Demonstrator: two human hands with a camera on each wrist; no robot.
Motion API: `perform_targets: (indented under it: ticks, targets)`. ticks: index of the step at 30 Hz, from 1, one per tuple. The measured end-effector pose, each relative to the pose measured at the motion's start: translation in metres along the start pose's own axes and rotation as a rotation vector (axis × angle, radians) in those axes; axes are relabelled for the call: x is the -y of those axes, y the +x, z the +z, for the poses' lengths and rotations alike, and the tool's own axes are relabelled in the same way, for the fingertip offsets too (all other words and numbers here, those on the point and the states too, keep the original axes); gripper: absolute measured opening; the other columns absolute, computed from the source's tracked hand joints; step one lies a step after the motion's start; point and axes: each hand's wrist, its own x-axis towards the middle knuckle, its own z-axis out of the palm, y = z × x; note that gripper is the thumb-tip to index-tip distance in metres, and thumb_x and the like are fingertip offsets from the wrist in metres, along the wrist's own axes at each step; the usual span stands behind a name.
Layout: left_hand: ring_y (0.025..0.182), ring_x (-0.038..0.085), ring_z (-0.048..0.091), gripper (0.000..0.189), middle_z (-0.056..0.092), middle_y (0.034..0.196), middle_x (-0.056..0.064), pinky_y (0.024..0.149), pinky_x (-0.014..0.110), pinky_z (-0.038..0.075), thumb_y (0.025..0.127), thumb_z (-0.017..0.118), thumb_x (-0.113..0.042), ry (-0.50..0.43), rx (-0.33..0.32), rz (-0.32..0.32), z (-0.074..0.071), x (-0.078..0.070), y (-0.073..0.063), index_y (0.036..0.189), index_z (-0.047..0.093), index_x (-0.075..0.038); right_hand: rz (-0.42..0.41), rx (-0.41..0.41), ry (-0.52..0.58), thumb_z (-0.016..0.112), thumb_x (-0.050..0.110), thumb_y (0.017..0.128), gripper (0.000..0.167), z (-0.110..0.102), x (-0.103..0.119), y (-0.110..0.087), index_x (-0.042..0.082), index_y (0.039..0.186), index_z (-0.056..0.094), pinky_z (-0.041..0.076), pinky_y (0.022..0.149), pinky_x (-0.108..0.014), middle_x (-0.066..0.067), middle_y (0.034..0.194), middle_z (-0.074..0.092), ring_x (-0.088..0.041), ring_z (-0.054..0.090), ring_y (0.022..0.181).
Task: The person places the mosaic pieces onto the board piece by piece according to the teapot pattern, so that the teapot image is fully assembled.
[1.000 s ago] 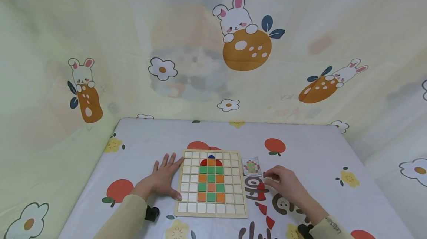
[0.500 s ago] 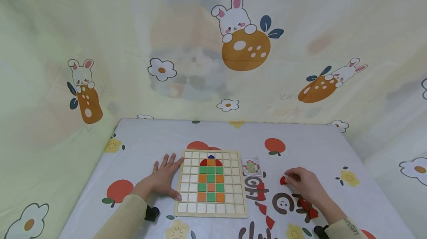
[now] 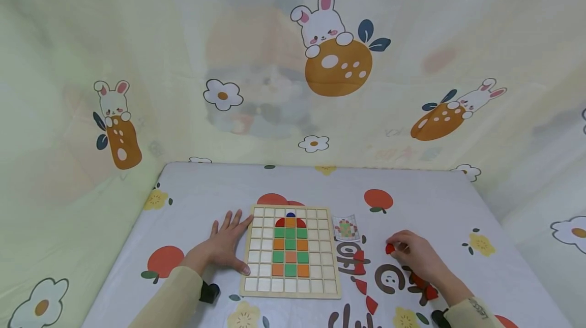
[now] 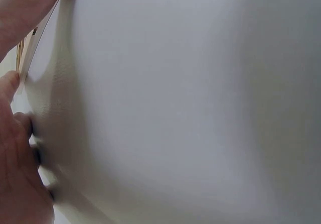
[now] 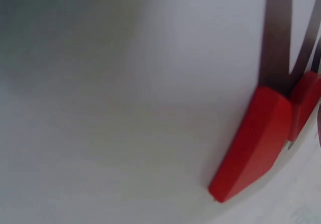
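Note:
In the head view, a wooden grid board (image 3: 267, 284) holds green, orange and red pieces and one blue piece in a tower-like pattern. My left hand (image 3: 220, 244) has its fingers spread, with thumb and fingertip touching the board's left edge. In the left wrist view, part of the left hand (image 4: 20, 169) shows beside the board's rim (image 4: 35, 48). To the right of the board, my right hand (image 3: 420, 254) pinches a small red piece (image 3: 389, 248) near the tabletop. The right wrist view shows other red blocks (image 5: 256, 143) up close, but no fingers.
A small pattern card (image 3: 346, 228) lies against the board's right side. Below it are several loose red pieces (image 3: 371, 304). More red pieces (image 3: 431, 293) lie near the right wrist. The printed tablecloth (image 3: 320, 185) meets a hanging printed curtain (image 3: 256, 155) at the back.
My right hand has moved right, away from the pattern card, and a red piece now shows at its fingertips. Red pieces near its wrist have come into view. The left hand stays put.

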Motion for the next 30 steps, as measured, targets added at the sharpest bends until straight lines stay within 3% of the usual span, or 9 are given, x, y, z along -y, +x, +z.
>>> perform_targets:
  ticks: [6, 15, 22, 30]
  targets:
    - [0.159, 0.043, -0.005, 0.13, 0.009, 0.173, 0.016, 0.123, 0.071, -0.002, 0.059, 0.096, -0.049, -0.002, -0.002, 0.0, 0.0006, 0.0008, 0.0013, 0.164, 0.024, -0.022, 0.028, 0.005, -0.013, 0.081, 0.011, 0.087, 0.025, 0.0002, 0.0039, -0.0004, 0.006, 0.11, 0.074, 0.057, 0.073, -0.029, -0.007, 0.102, 0.068, -0.019, 0.057, 0.087]
    - [0.159, 0.044, -0.003, 0.131, 0.009, 0.173, 0.017, 0.123, 0.071, -0.001, 0.059, 0.096, -0.049, 0.008, -0.006, -0.002, -0.0004, -0.0014, -0.0001, 0.164, 0.024, -0.021, 0.072, 0.056, -0.035, 0.083, 0.027, 0.086, 0.043, 0.003, 0.0051, -0.0018, 0.006, 0.121, 0.068, 0.045, 0.061, -0.023, 0.0, 0.08, 0.058, -0.015, 0.051, 0.074]
    - [0.159, 0.044, -0.003, 0.131, 0.009, 0.173, 0.017, 0.123, 0.071, -0.001, 0.059, 0.096, -0.049, 0.012, -0.002, -0.006, -0.002, -0.0041, -0.002, 0.164, 0.023, -0.02, 0.043, 0.114, -0.003, 0.079, 0.016, 0.089, 0.039, 0.0016, 0.0076, -0.0065, 0.013, 0.127, 0.069, 0.043, 0.057, -0.022, 0.001, 0.077, 0.055, -0.015, 0.05, 0.072]
    - [0.159, 0.045, -0.002, 0.131, 0.01, 0.172, 0.018, 0.123, 0.072, 0.0, 0.059, 0.097, -0.049, 0.011, 0.0, -0.005, -0.0039, -0.0058, -0.0039, 0.164, 0.024, -0.019, 0.006, 0.177, 0.102, 0.078, 0.006, 0.088, 0.036, -0.0048, 0.0013, -0.0075, 0.008, 0.123, 0.069, 0.045, 0.062, -0.021, 0.0, 0.083, 0.056, -0.016, 0.052, 0.079]
